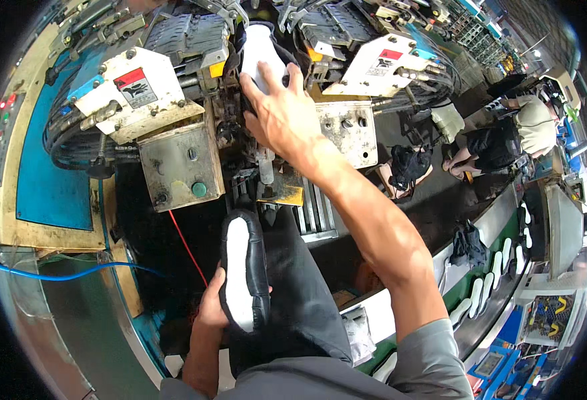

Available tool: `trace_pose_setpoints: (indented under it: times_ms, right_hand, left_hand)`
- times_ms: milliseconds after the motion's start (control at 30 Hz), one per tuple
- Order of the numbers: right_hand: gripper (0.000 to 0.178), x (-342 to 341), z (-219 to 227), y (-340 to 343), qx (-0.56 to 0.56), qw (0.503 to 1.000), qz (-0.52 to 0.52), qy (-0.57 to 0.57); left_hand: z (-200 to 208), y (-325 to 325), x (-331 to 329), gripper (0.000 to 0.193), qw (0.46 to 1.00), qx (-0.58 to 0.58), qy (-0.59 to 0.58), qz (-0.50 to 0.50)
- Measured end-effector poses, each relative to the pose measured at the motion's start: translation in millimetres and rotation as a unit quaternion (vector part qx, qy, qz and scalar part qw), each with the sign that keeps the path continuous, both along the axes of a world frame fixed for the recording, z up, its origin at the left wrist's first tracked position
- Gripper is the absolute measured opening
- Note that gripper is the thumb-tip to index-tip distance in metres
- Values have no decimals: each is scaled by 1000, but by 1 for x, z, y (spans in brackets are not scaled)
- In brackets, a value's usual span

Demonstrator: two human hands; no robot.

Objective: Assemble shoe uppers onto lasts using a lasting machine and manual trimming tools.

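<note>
My left hand (212, 301) grips a black shoe upper (259, 267) by its side, above my lap. The upper is bottom up, with a white insole board (238, 273) facing me and black edges folded in around it. My right hand (283, 113) reaches forward to the machine, fingers spread and resting on a second white insole board (258, 47). That board sits between the machine's jaws with dark material around it. Part of it is hidden beneath my fingers.
Metal jaw plates (185, 39) and white guards (380, 63) flank the work spot. A control box (181, 165) with a green button hangs at left, near a blue hose (73, 275). White insole boards (475, 297) lie on a conveyor at right. Another person (533, 127) is further back.
</note>
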State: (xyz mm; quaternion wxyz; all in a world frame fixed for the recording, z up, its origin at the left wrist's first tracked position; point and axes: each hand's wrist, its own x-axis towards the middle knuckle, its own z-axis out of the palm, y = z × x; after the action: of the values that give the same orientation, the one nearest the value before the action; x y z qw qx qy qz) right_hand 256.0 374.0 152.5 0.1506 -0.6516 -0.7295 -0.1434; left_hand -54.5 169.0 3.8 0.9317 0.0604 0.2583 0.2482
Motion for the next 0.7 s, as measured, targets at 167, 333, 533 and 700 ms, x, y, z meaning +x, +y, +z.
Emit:
trace_pose_setpoints:
  times_ms: [167,333,533,700]
  right_hand:
    - [71,15,9,50,20,1000,5,-5]
    - [69,19,17,50,63,998,19,12]
    - [67,15,31,56,75,997,29,-22]
    - [71,17,35,64,4,1000,9,8]
  left_hand:
    - [-17,15,26,82,996,-12,87,-26]
    - [-35,23,41,74,993,30,112,-27]
    - [-43,17,43,75,992,53,107,-33]
    - [-8,23,47,78,990,87,100,-46]
